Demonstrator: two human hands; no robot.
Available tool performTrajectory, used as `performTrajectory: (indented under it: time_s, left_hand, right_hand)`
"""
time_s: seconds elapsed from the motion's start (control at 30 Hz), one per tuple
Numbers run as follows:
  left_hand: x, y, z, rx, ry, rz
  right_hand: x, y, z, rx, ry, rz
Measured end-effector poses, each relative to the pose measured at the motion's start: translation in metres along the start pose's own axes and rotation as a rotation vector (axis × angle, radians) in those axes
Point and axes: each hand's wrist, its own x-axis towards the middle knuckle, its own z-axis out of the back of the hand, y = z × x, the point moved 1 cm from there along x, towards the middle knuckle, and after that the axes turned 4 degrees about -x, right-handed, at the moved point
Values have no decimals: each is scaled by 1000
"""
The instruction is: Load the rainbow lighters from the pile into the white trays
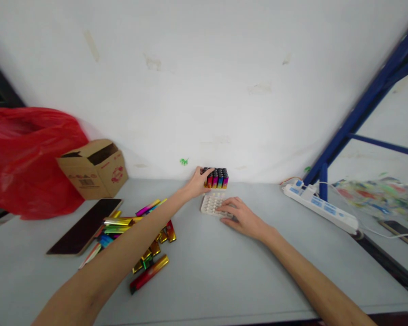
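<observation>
near wall, left hand half-open, partly hiding lighters; right hand, fingers loosely spread, covers tray edge; grips unclear.

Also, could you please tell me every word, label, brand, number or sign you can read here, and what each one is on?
None can be read with certainty.
Cardboard box: dark symbols, what looks like a barcode, and red print, all too blurred.
Power strip: blue-and-white markings, too small.
</observation>
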Motion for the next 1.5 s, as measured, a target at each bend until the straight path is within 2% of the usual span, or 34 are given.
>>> performTrajectory:
  time_s: [0.2,0.4,0.57,0.73,0.8,0.9,1.03,1.13,1.2,1.3,1.5]
  left_hand:
    - [3,0,6,-53,26,-10]
    - [-4,-6,16,-85,117,-60]
    - [-17,-14,21,-111,145,-118]
    - [-25,-19,25,-130,167,-113]
    - [-31,-19,38,-117,145,-56]
    - [-52,-11,73,9,93,68]
    - [-94,6,131,252,100,292]
    - [-126,16,156,351,143,400]
    - [-141,21,159,378,204,422]
    - [-151,28,150,329,271,437]
    - [-144,36,136,257,212,505]
  right_hand:
    - [-6,-8,-3,-41,4,-170]
    - [-6,-10,-4,25,29,-157]
    - [-4,-8,-2,48,18,-150]
    - [-4,-12,-3,26,-2,-251]
    - [-5,-14,-3,34,-10,-256]
    - [-6,-15,-3,54,-17,-219]
    - [-7,-14,-3,81,6,-151]
    - [-7,-12,-4,84,18,-114]
    - [-6,-12,-6,81,21,-104]
    - [-6,-12,-7,74,23,-101]
    - [-6,-10,-5,73,50,-75]
